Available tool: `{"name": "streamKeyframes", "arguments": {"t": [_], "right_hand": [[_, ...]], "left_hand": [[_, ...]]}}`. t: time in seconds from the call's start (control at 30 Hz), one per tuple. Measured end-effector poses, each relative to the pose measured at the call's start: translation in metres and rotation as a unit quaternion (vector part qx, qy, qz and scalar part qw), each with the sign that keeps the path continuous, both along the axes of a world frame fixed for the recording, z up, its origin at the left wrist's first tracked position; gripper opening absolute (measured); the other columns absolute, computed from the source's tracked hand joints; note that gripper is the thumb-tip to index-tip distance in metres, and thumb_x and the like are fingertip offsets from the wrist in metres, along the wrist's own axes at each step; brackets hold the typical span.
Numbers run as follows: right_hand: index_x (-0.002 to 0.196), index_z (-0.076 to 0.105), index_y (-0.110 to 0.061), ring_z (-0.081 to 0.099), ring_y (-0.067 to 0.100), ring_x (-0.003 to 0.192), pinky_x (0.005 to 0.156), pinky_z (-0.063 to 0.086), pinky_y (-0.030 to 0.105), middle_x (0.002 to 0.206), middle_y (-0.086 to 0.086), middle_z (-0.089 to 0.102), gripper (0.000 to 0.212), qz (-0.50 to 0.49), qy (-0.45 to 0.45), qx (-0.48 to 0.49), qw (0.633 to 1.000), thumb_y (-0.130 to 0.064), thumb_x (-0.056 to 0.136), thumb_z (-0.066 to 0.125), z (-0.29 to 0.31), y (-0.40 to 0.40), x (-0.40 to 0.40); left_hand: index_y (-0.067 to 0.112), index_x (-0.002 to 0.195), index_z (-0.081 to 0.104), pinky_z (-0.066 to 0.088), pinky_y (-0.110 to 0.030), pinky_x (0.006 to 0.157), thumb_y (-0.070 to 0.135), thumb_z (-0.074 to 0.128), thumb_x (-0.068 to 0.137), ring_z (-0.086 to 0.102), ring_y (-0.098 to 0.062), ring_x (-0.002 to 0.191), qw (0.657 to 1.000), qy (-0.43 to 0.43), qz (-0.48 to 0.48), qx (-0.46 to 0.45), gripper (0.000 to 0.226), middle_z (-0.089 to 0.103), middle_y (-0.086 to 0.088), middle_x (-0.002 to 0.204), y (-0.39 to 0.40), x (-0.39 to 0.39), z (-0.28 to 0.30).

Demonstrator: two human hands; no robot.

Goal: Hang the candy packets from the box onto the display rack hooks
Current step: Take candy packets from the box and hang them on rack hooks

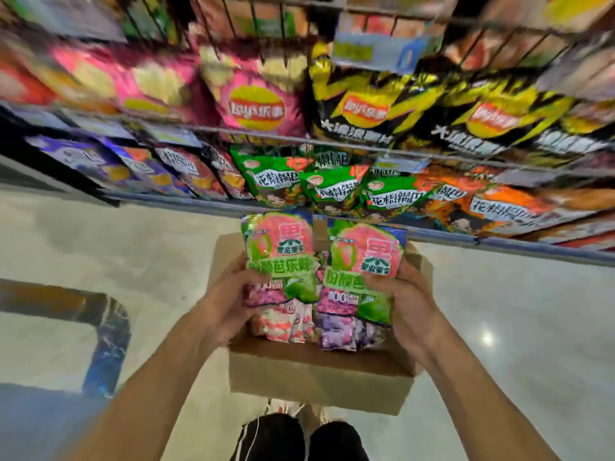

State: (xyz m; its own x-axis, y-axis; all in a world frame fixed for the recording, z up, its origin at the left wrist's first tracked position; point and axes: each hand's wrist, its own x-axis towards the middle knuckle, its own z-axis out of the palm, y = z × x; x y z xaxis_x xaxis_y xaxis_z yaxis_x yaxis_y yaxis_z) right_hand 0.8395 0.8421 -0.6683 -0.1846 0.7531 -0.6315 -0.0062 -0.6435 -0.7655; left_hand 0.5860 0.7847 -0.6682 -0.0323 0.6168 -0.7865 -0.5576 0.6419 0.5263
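An open cardboard box (pixel 319 377) stands on the floor below me, with several pink and purple candy packets (pixel 336 331) inside. My left hand (pixel 229 304) grips the lower part of one pink-and-green candy packet (pixel 283 251), held upright above the box. My right hand (pixel 409 304) grips a second, matching candy packet (pixel 362 261) beside it. The two packets are side by side, close together. The display rack (pixel 332 141) with wire rails stands just beyond the box; its hooks are blurred.
The rack is packed with snack bags: pink and yellow-black chip bags (pixel 256 104) on the upper row, green and orange bags (pixel 332 188) lower down. Pale glossy floor (pixel 515 327) lies on both sides of the box. My legs and shoes (pixel 299 437) are right behind the box.
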Motion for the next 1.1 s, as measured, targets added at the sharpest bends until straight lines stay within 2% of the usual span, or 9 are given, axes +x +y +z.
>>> {"name": "streamKeyframes", "arguments": {"t": [0.1, 0.23, 0.37, 0.57, 0.67, 0.8, 0.87, 1.0, 1.1], "right_hand": [[0.12, 0.071, -0.024, 0.066, 0.029, 0.118, 0.11, 0.043, 0.056, 0.12, 0.005, 0.074, 0.046, 0.038, 0.02, 0.045, 0.998, -0.016, 0.075, 0.08, 0.086, 0.013, -0.028], [0.122, 0.069, -0.027, 0.067, 0.011, 0.113, 0.093, 0.05, 0.031, 0.12, -0.006, 0.074, 0.055, 0.101, 0.027, 0.117, 0.988, -0.026, 0.071, 0.087, 0.21, 0.024, -0.067], [0.111, 0.067, -0.033, 0.069, -0.006, 0.093, 0.089, 0.049, 0.028, 0.101, -0.021, 0.076, 0.035, 0.147, 0.057, 0.166, 0.973, -0.023, 0.082, 0.084, 0.323, 0.025, -0.109], [0.118, 0.068, -0.02, 0.073, 0.011, 0.099, 0.089, 0.053, 0.03, 0.107, -0.003, 0.078, 0.035, 0.233, 0.107, 0.239, 0.937, -0.011, 0.085, 0.077, 0.457, -0.003, -0.174], [0.117, 0.069, -0.019, 0.073, 0.022, 0.103, 0.095, 0.055, 0.041, 0.109, 0.002, 0.078, 0.035, 0.275, 0.121, 0.263, 0.917, -0.012, 0.084, 0.078, 0.504, -0.024, -0.214], [0.11, 0.071, -0.022, 0.073, 0.025, 0.103, 0.102, 0.052, 0.05, 0.108, 0.003, 0.078, 0.029, 0.308, 0.133, 0.296, 0.894, -0.014, 0.083, 0.08, 0.555, -0.047, -0.275], [0.105, 0.073, -0.022, 0.073, 0.03, 0.101, 0.097, 0.055, 0.051, 0.105, 0.006, 0.078, 0.024, 0.322, 0.14, 0.304, 0.886, -0.014, 0.083, 0.08, 0.574, -0.062, -0.306], [0.109, 0.069, -0.017, 0.076, 0.013, 0.085, 0.063, 0.055, 0.016, 0.099, 0.002, 0.079, 0.023, 0.334, 0.159, 0.327, 0.87, -0.009, 0.087, 0.075, 0.605, -0.097, -0.362], [0.11, 0.069, -0.02, 0.075, 0.012, 0.086, 0.065, 0.057, 0.018, 0.099, -0.002, 0.079, 0.025, 0.334, 0.157, 0.351, 0.861, -0.012, 0.087, 0.076, 0.618, -0.119, -0.409]], "left_hand": [[0.009, 0.133, 0.057, 0.057, -0.055, 0.088, -0.001, 0.064, 0.061, 0.073, -0.034, 0.102, 0.998, 0.021, 0.003, 0.065, 0.073, 0.072, -0.018, 0.123, -0.001, -0.02, 0.084], [0.002, 0.113, 0.065, 0.065, -0.039, 0.069, -0.003, 0.055, 0.056, 0.077, -0.026, 0.078, 0.989, 0.045, 0.062, 0.125, 0.058, 0.078, -0.016, 0.099, -0.011, -0.043, 0.208], [-0.001, 0.111, 0.066, 0.065, -0.039, 0.071, 0.003, 0.065, 0.054, 0.076, -0.027, 0.08, 0.974, 0.096, 0.123, 0.162, 0.058, 0.076, -0.018, 0.103, -0.039, -0.071, 0.314], [0.004, 0.119, 0.069, 0.06, -0.049, 0.09, 0.029, 0.079, 0.075, 0.074, -0.034, 0.102, 0.938, 0.184, 0.208, 0.206, 0.052, 0.075, -0.018, 0.114, -0.1, -0.104, 0.46], [0.005, 0.106, 0.074, 0.064, -0.039, 0.069, 0.044, 0.095, 0.052, 0.078, -0.03, 0.086, 0.904, 0.231, 0.287, 0.219, 0.07, 0.078, -0.018, 0.102, -0.134, -0.128, 0.512], [0.006, 0.1, 0.071, 0.064, -0.033, 0.059, 0.013, 0.071, 0.089, 0.077, -0.022, 0.069, 0.868, 0.263, 0.348, 0.237, 0.013, 0.079, -0.014, 0.087, -0.179, -0.166, 0.568], [0.006, 0.098, 0.071, 0.064, -0.034, 0.059, 0.008, 0.067, 0.093, 0.077, -0.024, 0.069, 0.853, 0.288, 0.364, 0.239, 0.007, 0.079, -0.018, 0.092, -0.203, -0.19, 0.586], [0.007, 0.093, 0.072, 0.059, -0.028, 0.052, 0.008, 0.067, 0.093, 0.076, -0.021, 0.063, 0.826, 0.323, 0.39, 0.248, 0.005, 0.079, -0.013, 0.081, -0.242, -0.242, 0.607], [0.008, 0.094, 0.07, 0.058, -0.026, 0.05, 0.009, 0.068, 0.094, 0.075, -0.019, 0.061, 0.818, 0.335, 0.396, 0.25, 0.002, 0.078, -0.008, 0.076, -0.265, -0.288, 0.616]]}}
